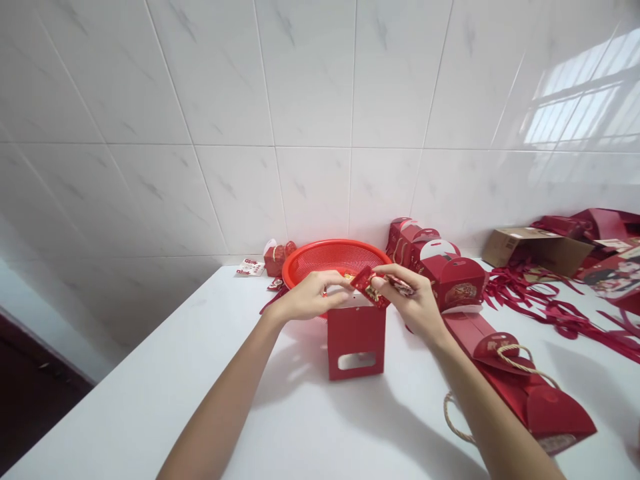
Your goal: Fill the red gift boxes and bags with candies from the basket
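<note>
Fingers [334,280] above white table [300,433], tiled wall [315,187] beyond.

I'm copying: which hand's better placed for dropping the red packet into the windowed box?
Right hand, probably: it grasps the red packet near the windowed box; the left hand may only touch it.

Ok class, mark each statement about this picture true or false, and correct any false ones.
1. The right hand holds a red packet. True.
2. The upright red box has a cutout near its bottom. True.
3. The basket stands in front of that box. False: it stands behind it.
4. The loose ribbons lie left of the basket. False: they lie to its right.
5. The wall is tiled. True.
</note>
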A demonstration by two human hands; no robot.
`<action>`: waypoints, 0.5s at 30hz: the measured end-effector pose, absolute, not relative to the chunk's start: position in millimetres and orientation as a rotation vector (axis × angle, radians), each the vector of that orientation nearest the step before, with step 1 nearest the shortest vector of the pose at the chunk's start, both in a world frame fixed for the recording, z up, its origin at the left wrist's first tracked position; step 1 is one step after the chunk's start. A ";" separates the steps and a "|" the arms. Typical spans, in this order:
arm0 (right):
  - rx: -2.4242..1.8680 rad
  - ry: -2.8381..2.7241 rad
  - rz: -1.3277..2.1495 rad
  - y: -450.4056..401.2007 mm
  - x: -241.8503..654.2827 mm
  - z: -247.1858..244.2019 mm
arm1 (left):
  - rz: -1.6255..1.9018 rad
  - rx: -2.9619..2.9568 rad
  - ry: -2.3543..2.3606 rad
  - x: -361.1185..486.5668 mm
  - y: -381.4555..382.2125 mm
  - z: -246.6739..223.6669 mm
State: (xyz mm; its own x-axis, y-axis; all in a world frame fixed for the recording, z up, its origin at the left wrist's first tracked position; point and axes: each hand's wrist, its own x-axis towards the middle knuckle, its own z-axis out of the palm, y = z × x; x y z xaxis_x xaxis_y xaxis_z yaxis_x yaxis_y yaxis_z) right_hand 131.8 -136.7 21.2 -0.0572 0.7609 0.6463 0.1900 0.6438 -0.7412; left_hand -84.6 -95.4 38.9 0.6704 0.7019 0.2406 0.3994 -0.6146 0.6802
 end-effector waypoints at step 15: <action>-0.690 -1.974 0.394 -99.8 133.6 28.9 | 0.438 2.151 0.815 -96.2 -88.4 38.1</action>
State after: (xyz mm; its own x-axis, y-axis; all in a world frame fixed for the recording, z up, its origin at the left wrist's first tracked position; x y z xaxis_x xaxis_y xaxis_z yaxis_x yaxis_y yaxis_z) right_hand 133.6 -99.8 28.9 -0.3682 0.6170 0.6955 0.3028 0.7868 -0.5377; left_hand -96.2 -88.4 38.1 0.7353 0.6764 0.0420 0.4080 -0.4913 0.7696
